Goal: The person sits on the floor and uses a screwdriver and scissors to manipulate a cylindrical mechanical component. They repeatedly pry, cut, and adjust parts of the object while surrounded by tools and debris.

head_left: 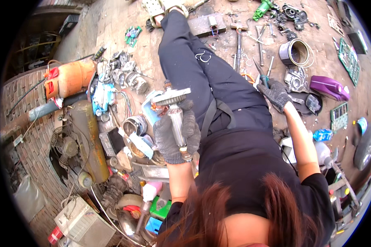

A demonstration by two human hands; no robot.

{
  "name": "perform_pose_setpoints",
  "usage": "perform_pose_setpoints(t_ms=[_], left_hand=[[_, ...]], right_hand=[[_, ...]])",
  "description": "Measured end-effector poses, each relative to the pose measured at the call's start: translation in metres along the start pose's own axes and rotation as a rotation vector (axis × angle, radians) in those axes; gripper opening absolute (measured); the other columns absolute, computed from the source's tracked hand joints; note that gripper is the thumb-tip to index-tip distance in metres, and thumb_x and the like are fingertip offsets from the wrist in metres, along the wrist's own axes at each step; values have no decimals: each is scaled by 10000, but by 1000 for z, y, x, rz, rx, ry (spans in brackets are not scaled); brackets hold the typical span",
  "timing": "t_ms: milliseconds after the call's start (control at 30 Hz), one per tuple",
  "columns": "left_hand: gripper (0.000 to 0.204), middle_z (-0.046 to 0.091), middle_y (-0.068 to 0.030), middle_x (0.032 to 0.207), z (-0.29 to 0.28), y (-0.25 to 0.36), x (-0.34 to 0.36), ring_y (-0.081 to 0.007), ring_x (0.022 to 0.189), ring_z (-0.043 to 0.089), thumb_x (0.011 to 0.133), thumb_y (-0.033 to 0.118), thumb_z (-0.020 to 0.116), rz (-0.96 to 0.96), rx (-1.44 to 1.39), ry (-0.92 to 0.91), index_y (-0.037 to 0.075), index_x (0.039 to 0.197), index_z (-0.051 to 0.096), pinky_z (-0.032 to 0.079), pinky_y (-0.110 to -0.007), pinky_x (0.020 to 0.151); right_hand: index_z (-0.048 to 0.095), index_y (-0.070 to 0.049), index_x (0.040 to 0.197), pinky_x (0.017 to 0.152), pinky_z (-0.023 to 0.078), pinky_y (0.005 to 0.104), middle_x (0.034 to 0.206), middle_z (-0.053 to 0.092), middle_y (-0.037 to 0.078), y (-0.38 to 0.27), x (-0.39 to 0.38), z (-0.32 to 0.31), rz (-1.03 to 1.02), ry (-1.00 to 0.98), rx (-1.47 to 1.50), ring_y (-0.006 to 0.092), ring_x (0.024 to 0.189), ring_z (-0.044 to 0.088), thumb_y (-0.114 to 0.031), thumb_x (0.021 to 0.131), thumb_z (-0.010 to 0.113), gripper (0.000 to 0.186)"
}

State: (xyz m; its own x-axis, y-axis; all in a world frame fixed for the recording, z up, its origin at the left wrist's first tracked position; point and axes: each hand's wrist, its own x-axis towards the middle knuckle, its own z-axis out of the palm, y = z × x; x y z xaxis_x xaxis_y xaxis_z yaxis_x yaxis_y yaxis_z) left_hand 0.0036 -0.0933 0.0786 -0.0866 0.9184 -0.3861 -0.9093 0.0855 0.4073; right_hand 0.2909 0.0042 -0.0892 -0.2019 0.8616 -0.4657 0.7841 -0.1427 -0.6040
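Observation:
My left hand, in a dark grey knit glove, is closed around a motor armature held up in front of my thigh. Its ridged metal core lies along the palm, a toothed metal disc sits across the upper part, and some copper winding shows beside it. A small bearing ends the shaft below. On the other side, my gloved right hand grips a long pointed tool with a teal handle, low beside my leg. Fingers partly hide that tool, so its exact kind is unclear.
Hand tools, including a hammer, lie beyond the right hand near a metal bucket. A purple jug and circuit boards are at the right. Scrap parts, an orange tank and a rusty cylinder crowd the left.

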Motion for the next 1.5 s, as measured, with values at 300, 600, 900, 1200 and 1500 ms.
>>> perform_pose_setpoints(t_ms=[300, 600, 900, 1200, 1500], left_hand=[[531, 552, -175, 793, 10, 11, 7, -155, 370, 442, 817, 229, 542, 8, 23, -118, -54, 1226, 357, 365, -243, 298], [545, 512, -131, 641, 22, 25, 53, -142, 307, 412, 848, 234, 501, 4, -8, -173, -85, 1242, 302, 364, -239, 282], [451, 570, -151, 735, 46, 75, 174, -136, 386, 506, 874, 158, 471, 137, 61, -329, -133, 1197, 349, 421, -220, 304], [429, 464, -41, 685, 32, 106, 249, -67, 410, 443, 885, 177, 441, 298, 45, -174, -86, 1210, 346, 377, -178, 329], [391, 478, -11, 672, 12, 119, 253, -28, 400, 444, 910, 183, 420, 257, -31, -26, -82, 1193, 375, 379, -142, 344]], right_hand=[[626, 11, 952, 737, 473, 417, 905, 608, 254, 82, 38, 48, 271, -78, -294, 365, 861, 606, -519, 705, 583, 587], [648, -72, 961, 834, 455, 403, 1009, 600, 192, 62, 82, 64, 273, -50, -309, 317, 973, 574, -292, 737, 602, 318], [582, -72, 1064, 915, 385, 387, 1110, 554, 178, -93, 248, 95, -242, 114, 360, 309, 1059, 512, -258, 832, 436, 330], [416, -32, 1258, 995, 318, 399, 1256, 442, 227, -149, 309, 165, -142, 309, 470, 343, 1191, 409, -379, 834, 522, 558], [405, -2, 1273, 1004, 312, 379, 1265, 448, 215, -153, 279, 157, -232, 272, 419, 326, 1191, 416, -376, 858, 501, 566]])
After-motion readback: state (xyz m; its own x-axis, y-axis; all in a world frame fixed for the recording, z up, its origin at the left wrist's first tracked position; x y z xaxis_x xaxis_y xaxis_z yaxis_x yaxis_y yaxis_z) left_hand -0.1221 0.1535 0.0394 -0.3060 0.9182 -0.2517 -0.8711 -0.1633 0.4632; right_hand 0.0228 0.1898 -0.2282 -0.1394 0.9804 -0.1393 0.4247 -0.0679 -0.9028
